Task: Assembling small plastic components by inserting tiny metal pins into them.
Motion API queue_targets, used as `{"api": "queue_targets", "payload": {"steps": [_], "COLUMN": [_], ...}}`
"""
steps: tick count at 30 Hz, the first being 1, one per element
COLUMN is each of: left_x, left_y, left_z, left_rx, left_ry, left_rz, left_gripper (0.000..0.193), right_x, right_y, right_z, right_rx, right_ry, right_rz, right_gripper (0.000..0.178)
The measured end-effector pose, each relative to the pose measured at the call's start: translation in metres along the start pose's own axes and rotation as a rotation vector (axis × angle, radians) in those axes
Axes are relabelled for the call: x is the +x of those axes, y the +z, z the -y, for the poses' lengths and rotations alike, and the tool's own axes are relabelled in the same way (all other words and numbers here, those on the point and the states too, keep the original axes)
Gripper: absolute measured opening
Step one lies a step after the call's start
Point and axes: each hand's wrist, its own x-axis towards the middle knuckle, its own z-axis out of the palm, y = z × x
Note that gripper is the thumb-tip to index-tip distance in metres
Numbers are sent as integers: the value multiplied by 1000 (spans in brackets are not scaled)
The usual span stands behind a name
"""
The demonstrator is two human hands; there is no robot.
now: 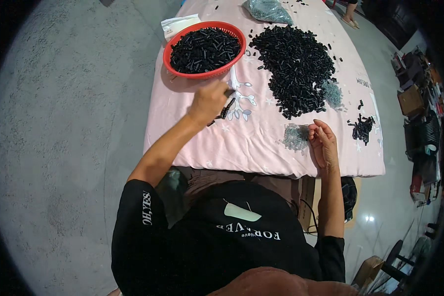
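Note:
My left hand (209, 102) is closed over the pink cloth, just below a red basket (206, 75) heaped with black tube-like pieces (204, 48). A short black cylindrical piece (229, 92) shows at its fingertips. Beside that hand, a few more black pieces (225, 110) lie on the cloth. On the right, my right hand (323, 145) has thumb and fingertips pinched together at the edge of a patch of small clear pieces (295, 137); whatever is in the pinch is too small to make out. A big pile of short black cylinders (301, 69) spreads beyond it.
A second cluster of clear pieces (332, 94) touches the big pile's right side. Farther right is a small black heap (363, 129). A plastic bag (267, 12) and a white packet (179, 24) sit at the far side. Another person's foot (349, 20) shows at the top right.

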Motion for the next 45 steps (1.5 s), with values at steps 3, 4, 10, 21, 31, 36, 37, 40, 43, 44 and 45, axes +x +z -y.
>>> {"api": "queue_targets", "payload": {"steps": [3, 4, 10, 21, 31, 36, 37, 40, 43, 44, 45], "left_x": [55, 73, 131, 67, -26, -54, -57, -59, -60, -60, -60], "left_y": [-17, -25, -28, -39, 14, -8, -13, -22, -18, -17, -15], "left_z": [18, 29, 96, 55, -17, -9, -12, -21, -22, -20, -18], "left_rx": [-63, -8, 137, -241, -68, -20, -40, -16, -5, -6, -8], "left_ry": [-129, -177, -490, -341, 19, -183, -247, -232, -262, -283, -280], "left_rz": [-251, -220, -93, -316, 231, 260, 281, 242, 210, 200, 198], "left_gripper": [6, 12, 31, 20, 23, 24, 25, 28, 27, 26, 26], "right_x": [-1, 0, 1, 1, 1, -1, -1, 0, 0, 0, 1], "right_y": [-2, -2, 2, 9, 2, 6, 5, 2, 3, 3, 2], "right_z": [2, 1, 1, 2, 3, 2, 3, 3, 3, 3, 2], "right_rx": [13, 14, 25, 41, 13, -8, -8, 8, -6, -9, -13], "right_ry": [-1, 0, 0, 4, 5, 16, 17, 15, 8, 13, 13], "right_rz": [-2, 2, -1, 27, 25, -20, -21, -2, -15, -19, -26], "right_gripper": [30, 30, 30, 29, 32, 32, 32, 29, 29, 31, 32]}}
